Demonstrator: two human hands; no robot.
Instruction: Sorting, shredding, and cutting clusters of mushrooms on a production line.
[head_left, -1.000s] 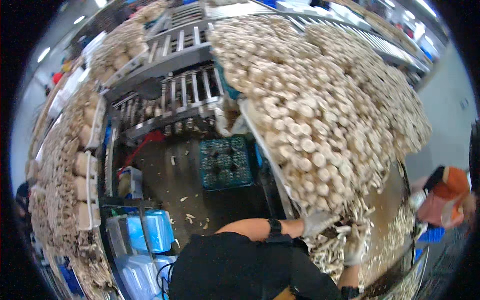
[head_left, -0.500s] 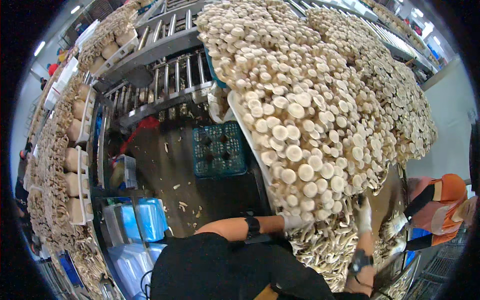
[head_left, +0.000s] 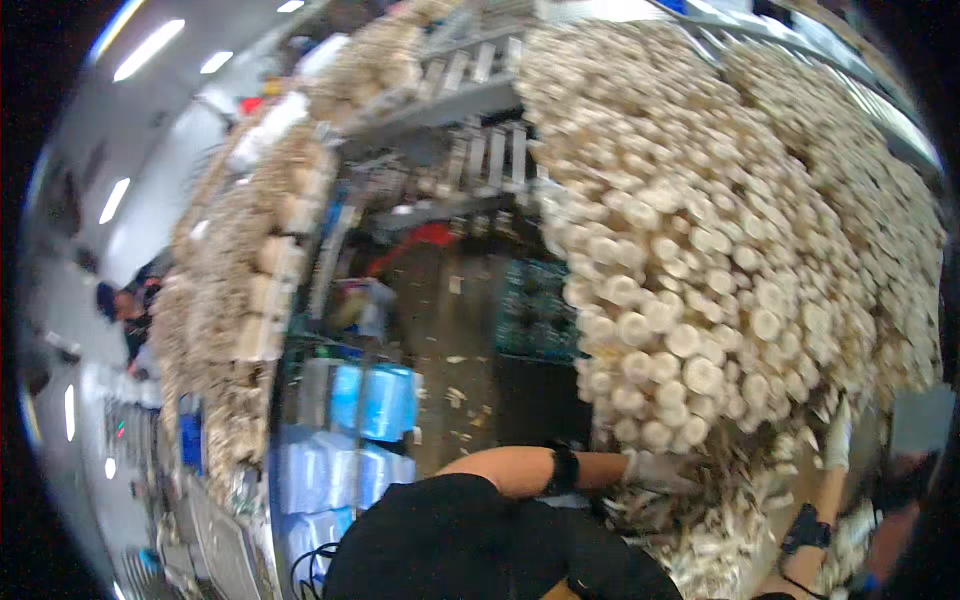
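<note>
Head view: left hand (head_left: 655, 468), gloved, reaches into the base of the mushroom mass (head_left: 700, 290) on the shelf; its grip cannot be told. Right hand (head_left: 838, 440), gloved, raised against mushrooms, grip unclear. Blue crates (head_left: 375, 400) lower left

Pretty tight in there: the right side was walled off by a dense bed of pale round-capped mushrooms (head_left: 700, 260). Open room was only left over the dark littered aisle floor (head_left: 450, 330), hemmed by stacked blue plastic crates (head_left: 375, 400).
</note>
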